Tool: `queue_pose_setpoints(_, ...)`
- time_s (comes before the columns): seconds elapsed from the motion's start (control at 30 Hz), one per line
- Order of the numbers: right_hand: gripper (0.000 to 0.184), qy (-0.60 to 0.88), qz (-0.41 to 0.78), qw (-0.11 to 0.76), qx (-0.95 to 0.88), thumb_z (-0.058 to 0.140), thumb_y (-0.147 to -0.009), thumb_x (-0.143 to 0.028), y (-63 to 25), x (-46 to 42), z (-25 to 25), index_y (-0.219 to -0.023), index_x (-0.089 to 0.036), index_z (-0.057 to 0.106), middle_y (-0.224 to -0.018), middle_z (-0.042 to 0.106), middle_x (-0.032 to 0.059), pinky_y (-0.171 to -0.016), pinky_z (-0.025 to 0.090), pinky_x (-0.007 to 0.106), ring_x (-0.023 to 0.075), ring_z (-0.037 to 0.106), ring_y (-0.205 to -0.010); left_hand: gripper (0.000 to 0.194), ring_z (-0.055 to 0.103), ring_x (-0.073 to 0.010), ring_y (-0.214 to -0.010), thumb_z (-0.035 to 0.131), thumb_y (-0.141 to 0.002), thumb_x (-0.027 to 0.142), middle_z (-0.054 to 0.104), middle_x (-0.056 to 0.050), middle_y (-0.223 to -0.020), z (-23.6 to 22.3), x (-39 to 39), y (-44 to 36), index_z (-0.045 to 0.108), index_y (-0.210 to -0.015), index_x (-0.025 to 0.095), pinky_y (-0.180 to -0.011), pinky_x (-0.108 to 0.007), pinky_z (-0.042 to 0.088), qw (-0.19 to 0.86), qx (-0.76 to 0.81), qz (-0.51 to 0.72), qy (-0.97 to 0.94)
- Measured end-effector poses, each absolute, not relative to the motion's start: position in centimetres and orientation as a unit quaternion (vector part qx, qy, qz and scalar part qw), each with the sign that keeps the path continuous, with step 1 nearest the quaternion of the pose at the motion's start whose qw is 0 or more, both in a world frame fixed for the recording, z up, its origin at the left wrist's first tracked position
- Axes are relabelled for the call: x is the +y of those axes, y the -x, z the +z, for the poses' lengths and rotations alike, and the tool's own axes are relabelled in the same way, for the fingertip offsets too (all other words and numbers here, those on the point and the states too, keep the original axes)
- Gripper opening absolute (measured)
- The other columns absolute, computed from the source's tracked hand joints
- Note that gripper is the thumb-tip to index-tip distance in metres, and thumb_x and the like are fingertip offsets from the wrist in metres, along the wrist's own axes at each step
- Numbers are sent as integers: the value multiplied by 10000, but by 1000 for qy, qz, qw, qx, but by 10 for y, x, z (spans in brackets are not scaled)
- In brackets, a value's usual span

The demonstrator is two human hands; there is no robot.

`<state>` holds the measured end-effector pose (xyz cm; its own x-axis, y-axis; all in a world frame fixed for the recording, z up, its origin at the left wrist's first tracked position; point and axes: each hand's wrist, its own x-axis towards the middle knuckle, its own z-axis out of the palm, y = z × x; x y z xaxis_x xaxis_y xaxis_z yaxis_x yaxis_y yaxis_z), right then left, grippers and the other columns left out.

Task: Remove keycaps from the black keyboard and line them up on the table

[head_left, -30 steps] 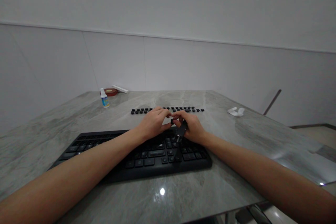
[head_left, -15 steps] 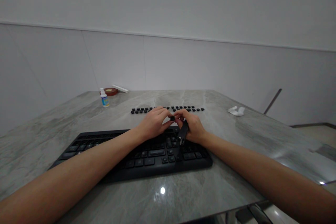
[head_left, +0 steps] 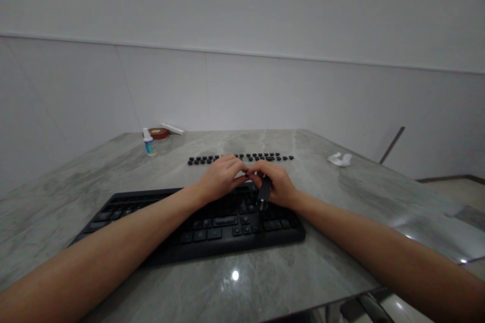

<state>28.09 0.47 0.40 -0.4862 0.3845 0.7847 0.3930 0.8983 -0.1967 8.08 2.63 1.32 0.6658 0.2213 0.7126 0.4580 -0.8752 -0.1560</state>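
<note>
Over the far edge of a black keyboard [head_left: 212,246], my two hands meet at the fingertips. My left hand [head_left: 220,177] pinches a small black keycap [head_left: 247,174], mostly covered by the fingers. The fingertips of my right hand [head_left: 278,181] touch at the same spot. A slim black tool with a shiny metal end [head_left: 264,193] is tucked in my right hand and points down toward the keys. Part of the keyboard is hidden under my hands and left forearm. Beyond them, loose black keycaps [head_left: 197,162] lie in two rows.
On the grey marbled table [head_left: 322,267], a white-capped spray bottle [head_left: 150,145] stands at the far left beside a reddish-brown box [head_left: 158,133] and a white strip [head_left: 172,128]. Crumpled white tissue [head_left: 340,160] lies at the right. A wall rises behind the table.
My fingertips have closed further round the keycap, which shows less now. The black tool has tilted slightly in my right hand. The view has shifted a little.
</note>
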Motion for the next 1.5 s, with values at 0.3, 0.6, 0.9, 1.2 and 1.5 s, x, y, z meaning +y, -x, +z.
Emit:
queue_pose_setpoints(0.3,68,319,84,519,-788,556,-788,-185,-293,17,12,-838,-182,603,-707,629,5,-589,423,243,123,551,-605,269,608,-198,-877,561,-909,331,642,-81,-962,15,22,-82,530,-1097,142,-794,-354,506,158,-189,-354,902)
queue_pose_setpoints(0.6,288,740,25,367,-563,522,-737,-232,-414,102,5,-956,-177,701,-817,686,59,-687,435,276,209,618,-806,239,597,-220,-980,517,-897,236,607,-110,-1073,14,20,-83,551,-1119,154,-852,-382,511,165,-198,-352,900)
queue_pose_setpoints(0.9,307,795,52,250,-550,557,-730,-275,-448,118,-18,-962,-171,729,-861,703,115,-719,465,322,266,646,-867,219,592,-212,-935,492,-881,175,600,-115,-1059,15,20,-83,577,-1081,147,-808,-365,507,163,-195,-336,907)
queue_pose_setpoints(1.2,355,796,25,227,-560,540,-786,-322,-449,121,-19,-1055,-162,707,-993,699,149,-782,475,346,292,636,-978,250,590,-213,-964,487,-858,146,599,-112,-1069,14,21,-83,567,-1095,158,-817,-365,510,163,-190,-341,906)
queue_pose_setpoints(1.5,349,805,17,227,-547,535,-805,-319,-449,119,-20,-1071,-168,704,-1019,697,152,-794,475,356,301,633,-995,241,597,-202,-896,473,-855,139,601,-116,-1062,16,19,-83,571,-1075,145,-769,-347,502,168,-190,-331,909)
